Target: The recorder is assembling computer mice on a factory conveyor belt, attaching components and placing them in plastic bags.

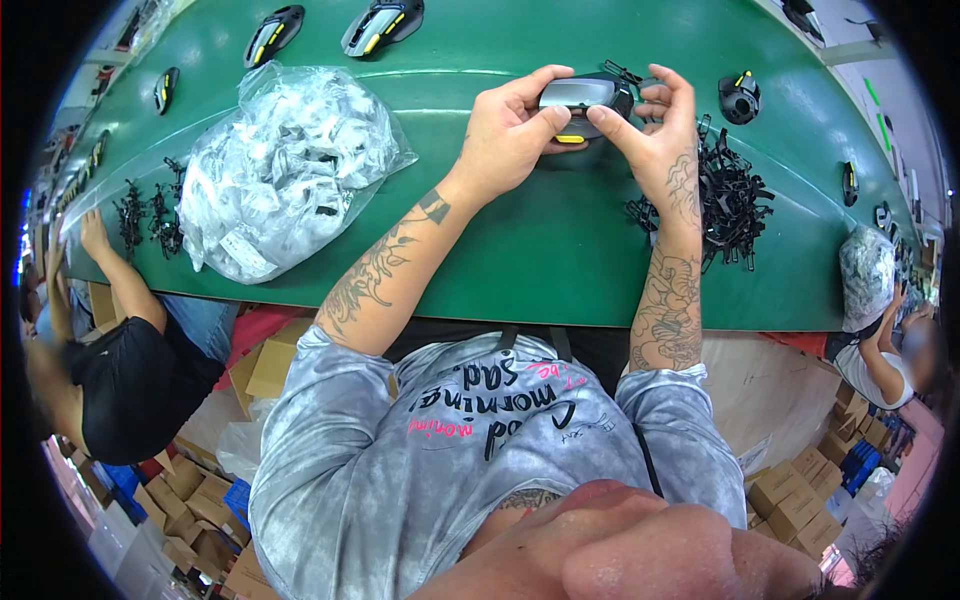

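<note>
A grey and black computer mouse (580,95) with a yellow side button is held just above the green table. My left hand (503,138) is closed round its left end, thumb along the near side. On its right end rests the thumb of my right hand (662,140), with the fingers curled behind and beside it. A small black plastic part (622,72) shows behind the mouse, near my right fingers; whether they touch it I cannot tell. Beside my right wrist lies a heap of black plastic parts (735,200).
A big clear bag of wrapped parts (285,175) sits on the green table (500,270) to the left. More mice (384,26) lie along the far side, one (740,97) at right. Co-workers (140,370) sit on both sides. Cardboard boxes (800,495) stand below.
</note>
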Demonstrator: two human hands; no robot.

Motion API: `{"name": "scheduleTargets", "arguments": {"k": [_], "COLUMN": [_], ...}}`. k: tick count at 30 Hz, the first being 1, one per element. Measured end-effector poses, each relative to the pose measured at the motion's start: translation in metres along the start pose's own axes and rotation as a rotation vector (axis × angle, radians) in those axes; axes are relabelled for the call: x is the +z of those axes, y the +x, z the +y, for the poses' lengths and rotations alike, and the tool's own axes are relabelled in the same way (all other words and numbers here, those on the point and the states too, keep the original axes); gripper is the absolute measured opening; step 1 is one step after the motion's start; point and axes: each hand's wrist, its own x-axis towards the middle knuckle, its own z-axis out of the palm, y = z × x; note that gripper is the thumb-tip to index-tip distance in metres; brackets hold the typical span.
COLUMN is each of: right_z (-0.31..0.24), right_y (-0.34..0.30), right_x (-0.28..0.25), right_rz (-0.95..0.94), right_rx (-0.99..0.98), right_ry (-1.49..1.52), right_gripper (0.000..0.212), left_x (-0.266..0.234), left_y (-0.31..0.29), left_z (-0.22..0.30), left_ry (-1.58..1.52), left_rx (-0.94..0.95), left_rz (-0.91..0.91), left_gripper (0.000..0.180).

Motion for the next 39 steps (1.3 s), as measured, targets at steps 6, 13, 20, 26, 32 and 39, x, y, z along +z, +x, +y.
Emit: {"name": "scheduleTargets", "arguments": {"k": [6,13,20,26,32,39], "right_z": [0.014,0.016,0.012,0.021,0.007,0.008], "right_y": [0.004,0.007,-0.002,0.01,0.0,-0.006], "right_x": [0.021,0.027,0.039,0.025,0.028,0.042], "right_rz": [-0.18,-0.176,0.037,-0.186,-0.167,-0.029], "right_rx": [-0.088,-0.113,-0.262,-0.208,0.037,0.099], "right_ry": [0.501,0.571,0.456,0.848,1.055,1.058], "right_gripper": [0.079,0.072,0.066,0.058,0.048,0.032], "left_x": [0.007,0.005,0.002,-0.014,-0.006,0.004], "left_y": [-0.008,-0.006,-0.007,0.006,0.0,-0.004], "left_z": [0.009,0.002,0.005,0.012,0.005,0.006], "left_ry": [0.068,0.034,0.05,-0.389,0.266,0.985], "left_rx": [0.071,0.065,0.032,-0.089,0.14,0.689], "left_rz": [-0.032,-0.015,0.023,-0.047,-0.069,0.079], "left_gripper": [0.048,0.046,0.043,0.044,0.063,0.065]}}
